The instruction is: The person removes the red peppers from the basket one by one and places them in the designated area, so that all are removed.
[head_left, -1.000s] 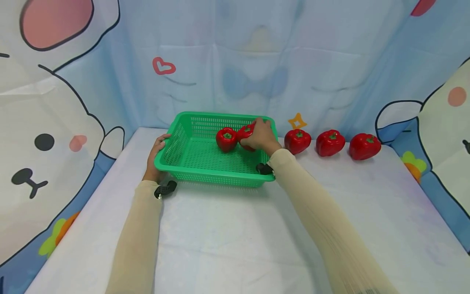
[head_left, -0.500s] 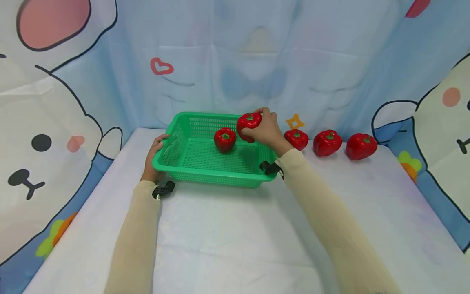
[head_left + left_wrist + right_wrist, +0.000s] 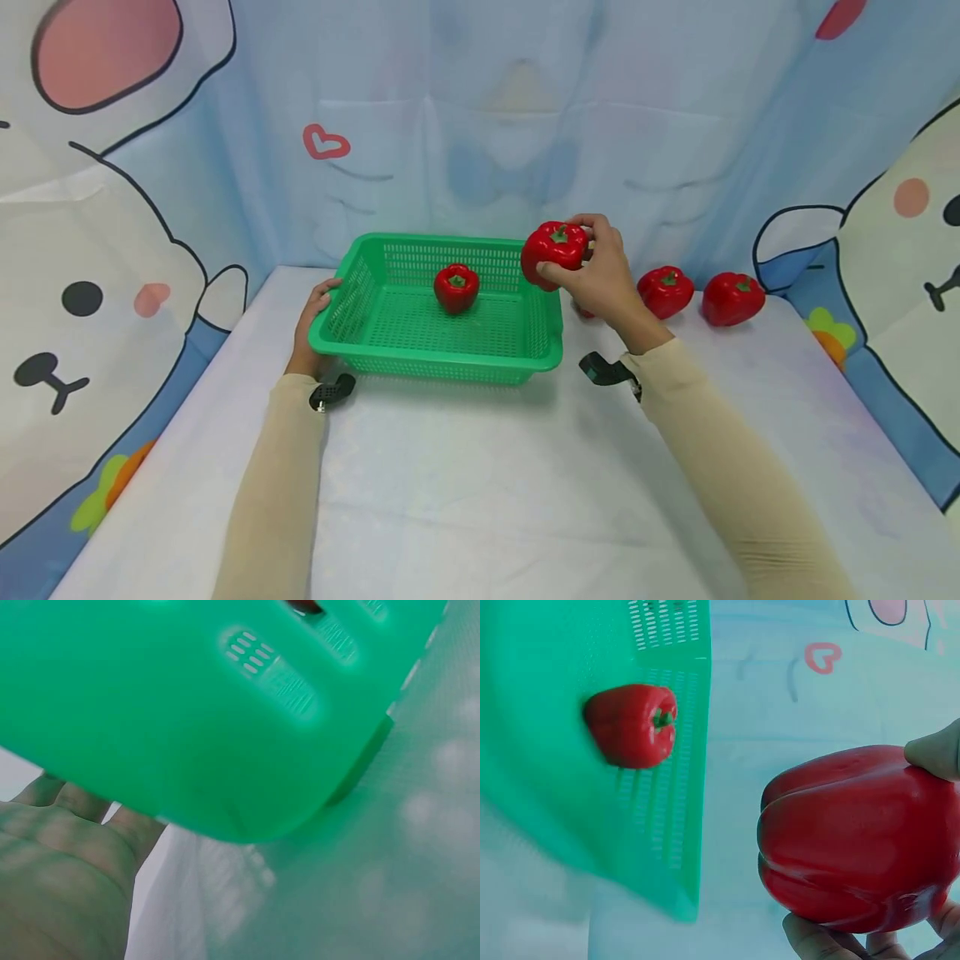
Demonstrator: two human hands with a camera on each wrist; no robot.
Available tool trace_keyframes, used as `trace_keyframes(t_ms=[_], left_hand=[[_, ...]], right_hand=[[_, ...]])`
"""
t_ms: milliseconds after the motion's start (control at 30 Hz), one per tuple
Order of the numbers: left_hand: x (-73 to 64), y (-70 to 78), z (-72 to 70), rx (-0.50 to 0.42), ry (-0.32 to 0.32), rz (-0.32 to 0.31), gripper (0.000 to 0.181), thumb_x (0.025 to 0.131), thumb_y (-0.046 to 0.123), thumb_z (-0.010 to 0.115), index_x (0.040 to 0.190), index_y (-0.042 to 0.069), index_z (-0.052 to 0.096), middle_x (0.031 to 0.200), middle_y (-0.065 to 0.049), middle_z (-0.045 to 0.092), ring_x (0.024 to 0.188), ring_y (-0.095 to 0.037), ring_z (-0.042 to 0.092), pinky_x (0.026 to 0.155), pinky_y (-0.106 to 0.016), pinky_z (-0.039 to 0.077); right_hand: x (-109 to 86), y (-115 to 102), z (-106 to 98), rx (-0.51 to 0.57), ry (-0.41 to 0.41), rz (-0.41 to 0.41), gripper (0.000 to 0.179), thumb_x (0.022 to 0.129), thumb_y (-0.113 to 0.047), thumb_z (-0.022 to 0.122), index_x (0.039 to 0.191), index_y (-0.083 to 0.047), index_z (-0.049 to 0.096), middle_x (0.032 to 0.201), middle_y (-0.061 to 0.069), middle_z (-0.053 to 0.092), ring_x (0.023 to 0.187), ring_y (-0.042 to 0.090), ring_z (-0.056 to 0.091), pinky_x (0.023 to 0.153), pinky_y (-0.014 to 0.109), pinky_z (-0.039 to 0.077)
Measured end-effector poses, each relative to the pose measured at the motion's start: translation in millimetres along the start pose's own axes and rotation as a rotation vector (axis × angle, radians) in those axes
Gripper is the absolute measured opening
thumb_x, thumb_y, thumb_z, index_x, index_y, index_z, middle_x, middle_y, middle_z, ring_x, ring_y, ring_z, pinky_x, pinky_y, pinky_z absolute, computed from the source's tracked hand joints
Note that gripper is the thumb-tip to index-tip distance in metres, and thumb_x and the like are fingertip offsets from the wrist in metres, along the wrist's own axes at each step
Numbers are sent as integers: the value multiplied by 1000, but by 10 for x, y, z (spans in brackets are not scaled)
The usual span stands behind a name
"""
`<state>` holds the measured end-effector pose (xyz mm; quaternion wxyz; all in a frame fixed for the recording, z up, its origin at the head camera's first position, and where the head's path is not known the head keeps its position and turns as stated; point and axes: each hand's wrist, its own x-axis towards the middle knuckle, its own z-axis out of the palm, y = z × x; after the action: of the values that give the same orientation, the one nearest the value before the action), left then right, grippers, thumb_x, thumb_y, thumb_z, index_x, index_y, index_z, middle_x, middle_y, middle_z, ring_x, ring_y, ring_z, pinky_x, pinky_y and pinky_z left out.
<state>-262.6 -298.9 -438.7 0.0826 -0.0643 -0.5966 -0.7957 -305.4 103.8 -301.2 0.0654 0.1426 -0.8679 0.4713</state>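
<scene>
A red bell pepper [image 3: 553, 254] with a green stem is pinched between the thumb and fingers of my right hand [image 3: 603, 271], raised at the basket's right end. Large in the right wrist view, the same pepper shows the thumb on one side and fingertips on the other. My left hand [image 3: 306, 329] lies along the left end of the green basket [image 3: 442, 367], fingertips at its rim. In the left wrist view the palm [image 3: 64, 862] faces the camera and the fingertips are hidden behind the basket. Another red bell pepper [image 3: 456, 289] sits inside the basket.
Two red bell peppers, one nearer [image 3: 664, 292] and one farther right [image 3: 733, 298], stand on the white-covered table [image 3: 465, 483]. A third shows partly behind my right hand. A printed cloth [image 3: 390, 150] hangs close behind the basket.
My right hand has lifted one bell pepper up out of the basket and carried it right, past the rim's right end. The left hand stays at the basket's left end.
</scene>
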Motion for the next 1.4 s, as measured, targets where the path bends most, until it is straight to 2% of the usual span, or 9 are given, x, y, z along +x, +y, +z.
trace_keyframes(t_ms=[167, 500, 833, 1100, 1400], left_hand=[[-11, 10, 2, -8, -7, 4, 24, 106, 34, 34, 128, 31, 44, 134, -1, 40, 110, -17, 49, 88, -26, 50], [-18, -3, 7, -16, -8, 11, 23, 106, 33, 34, 127, 30, 44, 132, -2, 42, 106, -14, 52, 86, -25, 52], [-18, -14, 12, -35, -10, 17, 24, 106, 34, 35, 128, 29, 44, 131, -2, 43, 103, -11, 55, 84, -23, 52], [-18, -13, 18, -38, -5, 18, 22, 107, 33, 35, 126, 30, 45, 130, -2, 43, 101, -11, 55, 82, -22, 52], [-19, -3, 34, -21, 9, 16, 22, 107, 33, 34, 126, 31, 45, 130, -1, 43, 101, -11, 54, 83, -23, 51]], right_hand=[[-185, 171, -161, -22, 15, 7, 80, 81, -18, 79, 144, -9, 30, 145, 16, 36, 128, 34, 41, 91, 57, 53], [-408, 584, -304, -83, 61, 45, 83, 80, -17, 80, 144, -4, 29, 145, 20, 36, 130, 39, 40, 93, 60, 51], [-495, 1079, -292, -189, -45, 147, 92, 81, -34, 82, 149, -2, 29, 147, 23, 39, 129, 45, 44, 91, 58, 52], [-491, 1233, -290, -247, -117, 192, 95, 82, -39, 80, 150, 1, 28, 147, 26, 38, 129, 48, 42, 92, 58, 52], [-488, 1257, -320, -243, -154, 206, 98, 80, -38, 82, 151, 0, 25, 149, 26, 36, 132, 49, 40, 93, 59, 51]])
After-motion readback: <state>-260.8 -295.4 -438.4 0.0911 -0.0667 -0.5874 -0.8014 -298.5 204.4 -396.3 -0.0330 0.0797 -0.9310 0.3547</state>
